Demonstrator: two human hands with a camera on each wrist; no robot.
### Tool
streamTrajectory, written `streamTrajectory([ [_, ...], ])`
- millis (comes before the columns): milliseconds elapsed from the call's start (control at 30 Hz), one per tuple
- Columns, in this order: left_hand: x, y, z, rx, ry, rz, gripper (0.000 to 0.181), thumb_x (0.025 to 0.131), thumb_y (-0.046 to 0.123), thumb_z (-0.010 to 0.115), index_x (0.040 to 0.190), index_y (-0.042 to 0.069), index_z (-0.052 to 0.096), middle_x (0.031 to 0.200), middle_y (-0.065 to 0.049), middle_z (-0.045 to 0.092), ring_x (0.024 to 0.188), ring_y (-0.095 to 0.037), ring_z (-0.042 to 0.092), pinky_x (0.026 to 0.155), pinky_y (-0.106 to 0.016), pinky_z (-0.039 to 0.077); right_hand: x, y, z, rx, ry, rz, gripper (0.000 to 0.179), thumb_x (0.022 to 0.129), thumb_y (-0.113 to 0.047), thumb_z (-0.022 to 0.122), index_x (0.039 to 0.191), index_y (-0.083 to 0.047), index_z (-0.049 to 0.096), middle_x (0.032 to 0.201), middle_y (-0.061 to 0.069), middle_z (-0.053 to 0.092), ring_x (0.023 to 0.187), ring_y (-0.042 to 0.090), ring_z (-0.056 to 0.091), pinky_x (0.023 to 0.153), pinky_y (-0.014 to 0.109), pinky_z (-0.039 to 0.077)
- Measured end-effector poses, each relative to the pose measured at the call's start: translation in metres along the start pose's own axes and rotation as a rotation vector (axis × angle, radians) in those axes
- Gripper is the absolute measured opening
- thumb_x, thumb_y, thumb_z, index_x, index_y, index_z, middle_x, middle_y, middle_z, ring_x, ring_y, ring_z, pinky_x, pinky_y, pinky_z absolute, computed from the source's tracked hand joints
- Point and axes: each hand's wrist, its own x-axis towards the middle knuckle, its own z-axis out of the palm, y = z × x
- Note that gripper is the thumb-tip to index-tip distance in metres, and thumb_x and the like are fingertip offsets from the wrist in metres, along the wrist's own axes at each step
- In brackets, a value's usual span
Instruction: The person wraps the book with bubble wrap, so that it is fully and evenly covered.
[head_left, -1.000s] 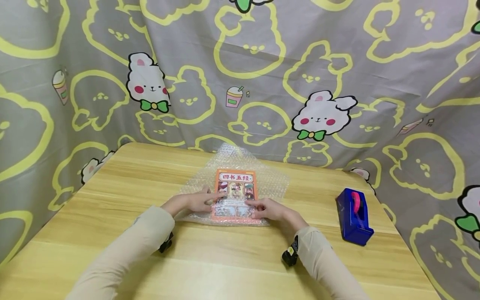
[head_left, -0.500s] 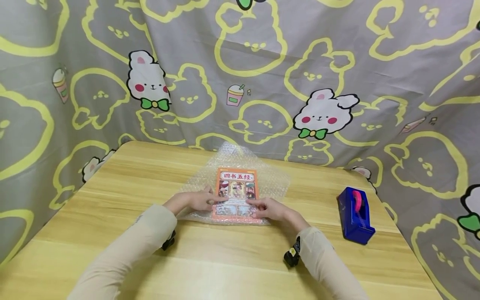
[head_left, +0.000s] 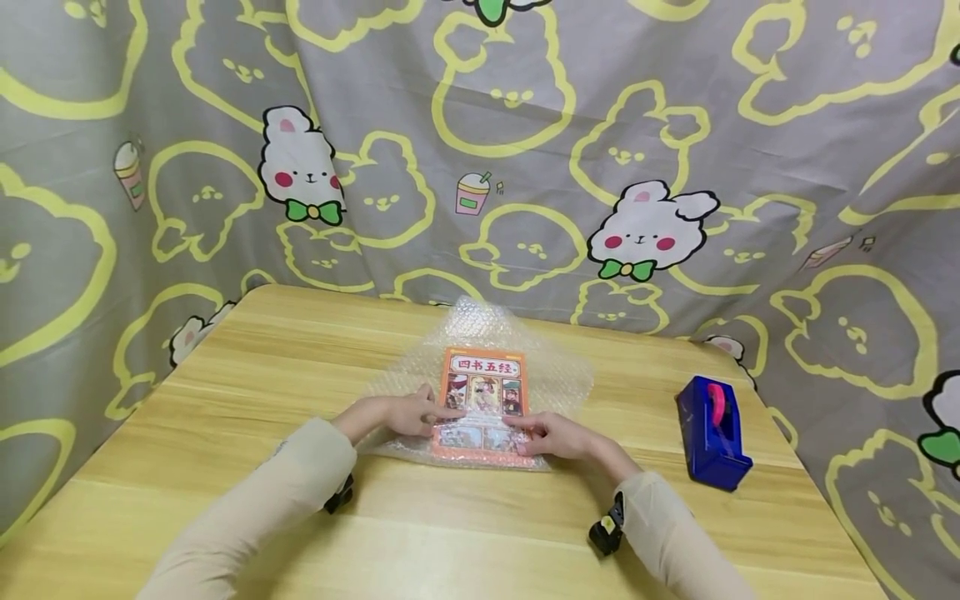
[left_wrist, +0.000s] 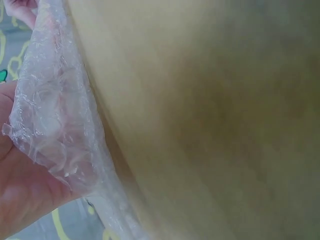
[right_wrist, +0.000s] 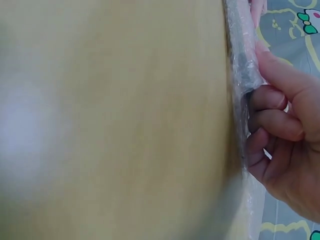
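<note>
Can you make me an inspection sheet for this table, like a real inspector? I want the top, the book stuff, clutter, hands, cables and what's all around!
Surface: pale wooden table with a streaky grain.
Job's things: an orange book lies cover up on clear wrap; a fold covers its lower part.
Clutter: a blue tape dispenser, to the right, apart from the wrap.
Left hand: index finger straight, touching the fold over the book; whether it grips is unclear.
Right hand: at the fold's other side, some fingers curled at the wrap's edge; whether it grips is unclear.
Cables: nothing seen.
Surroundings: grey cloth with yellow outlines and white rabbits.
</note>
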Motion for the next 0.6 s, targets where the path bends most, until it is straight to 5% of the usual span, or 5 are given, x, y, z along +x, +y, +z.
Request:
streamTrajectory([
  [167,-0.002,0.006,0.006,0.010,-0.014,-0.004,0.054,0.091,0.011,0.052,0.139,0.031,0.037,0.091,-0.003,0.029,0.081,-0.018,0.031,0.067,-0.026,0.033,-0.010,-0.002,0.007,-0.003,0.006,-0.005,0.055,0.085,-0.021,0.063,0.135,-0.010,0.044,0.065,-0.005,0.044,0.054,0.004,0.034,0.053,0.018,0.035],
  [300,-0.006,0.010,0.008,0.016,-0.029,0.019,0.053,0.091,0.010,0.052,0.139,0.028,0.039,0.092,-0.004,0.029,0.081,-0.018,0.031,0.068,-0.026,0.033,-0.018,-0.006,0.012,-0.007,-0.013,-0.015,0.054,0.086,-0.022,0.062,0.135,-0.008,0.044,0.102,0.008,0.061,0.055,0.003,0.035,0.052,0.017,0.037],
  [400,-0.009,0.014,0.010,0.018,-0.037,0.035,0.052,0.091,0.010,0.052,0.139,0.026,0.040,0.093,-0.004,0.030,0.081,-0.017,0.031,0.068,-0.025,0.033,-0.024,-0.010,0.013,-0.020,-0.042,-0.010,0.054,0.086,-0.022,0.061,0.135,-0.007,0.043,0.134,0.014,0.048,0.056,0.004,0.037,0.055,0.019,0.038],
  [600,-0.010,0.021,0.018,0.032,-0.046,0.040,0.052,0.092,0.009,0.051,0.139,0.027,0.039,0.091,-0.003,0.030,0.079,-0.016,0.031,0.065,-0.023,0.031,-0.029,-0.018,0.003,-0.084,-0.110,0.022,0.050,0.087,-0.023,0.060,0.132,-0.006,0.047,0.138,0.015,0.043,0.092,0.017,0.052,0.078,0.028,0.044],
])
